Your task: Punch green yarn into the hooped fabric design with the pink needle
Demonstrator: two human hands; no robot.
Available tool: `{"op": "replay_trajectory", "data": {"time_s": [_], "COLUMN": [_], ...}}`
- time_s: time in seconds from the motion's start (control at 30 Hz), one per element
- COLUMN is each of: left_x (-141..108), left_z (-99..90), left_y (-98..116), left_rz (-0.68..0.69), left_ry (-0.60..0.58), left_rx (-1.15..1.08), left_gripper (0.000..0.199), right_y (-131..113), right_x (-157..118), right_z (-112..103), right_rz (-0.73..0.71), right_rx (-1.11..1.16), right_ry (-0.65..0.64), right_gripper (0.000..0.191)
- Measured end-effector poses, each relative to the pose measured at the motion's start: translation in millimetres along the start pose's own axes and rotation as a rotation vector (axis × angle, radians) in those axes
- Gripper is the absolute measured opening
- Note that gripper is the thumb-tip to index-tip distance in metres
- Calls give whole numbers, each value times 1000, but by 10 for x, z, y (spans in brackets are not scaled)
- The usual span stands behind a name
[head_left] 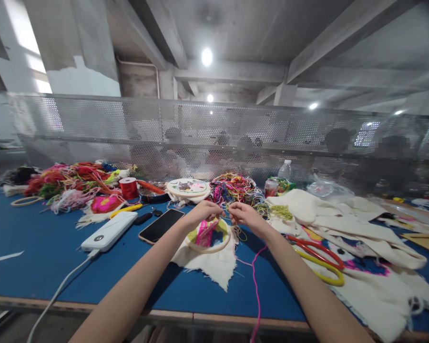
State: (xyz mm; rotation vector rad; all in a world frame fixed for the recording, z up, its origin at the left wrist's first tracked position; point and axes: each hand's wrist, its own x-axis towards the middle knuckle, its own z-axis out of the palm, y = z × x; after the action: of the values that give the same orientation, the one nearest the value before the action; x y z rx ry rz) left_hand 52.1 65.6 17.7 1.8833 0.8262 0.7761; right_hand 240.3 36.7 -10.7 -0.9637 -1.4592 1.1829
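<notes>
My left hand (pixel 206 212) is above the far side of a round embroidery hoop (pixel 219 247), its fingertips pinched together. My right hand (pixel 246 218) faces it a short gap away, thumb and fingers also closed in a pinch. Whatever is between the fingertips is too small to make out. The hoop lies on the table, stretching white cloth (pixel 214 269) with frayed edges. Pink, yellow-green and blue stitching (pixel 204 234) fills part of it. A strand of bright pink yarn (pixel 256 290) passes by my right wrist and hangs over the table's front edge.
Left of the hoop lie a black phone (pixel 162 226) and a white power bank (pixel 109 232) with a cable. Behind are a second hoop (pixel 188 187) and tangled yarn (pixel 236 188). Red-handled scissors (pixel 321 250), a yellow-handled pair (pixel 325 275) and cloth (pixel 372 295) lie right.
</notes>
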Motion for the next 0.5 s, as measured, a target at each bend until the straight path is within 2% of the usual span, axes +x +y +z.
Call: {"op": "replay_trajectory", "data": {"time_s": [0.07,0.17,0.3,0.5], "left_x": [12,35,38,-2], "left_z": [-3,9,48,73], "left_y": [-20,-50,-79,-84], "left_rz": [31,107,264,439], "left_ry": [27,132,258,178], "left_rx": [67,208,426,638], "left_gripper": [30,33,21,19], "right_y": [7,34,48,22], "right_x": [8,30,46,61], "right_z": [-10,-26,-18,-27], "right_rz": [-4,-19,-38,-124], "right_rx": [-19,-49,-80,-108], "right_ry": [13,14,1,115], "right_gripper": [37,34,30,29]}}
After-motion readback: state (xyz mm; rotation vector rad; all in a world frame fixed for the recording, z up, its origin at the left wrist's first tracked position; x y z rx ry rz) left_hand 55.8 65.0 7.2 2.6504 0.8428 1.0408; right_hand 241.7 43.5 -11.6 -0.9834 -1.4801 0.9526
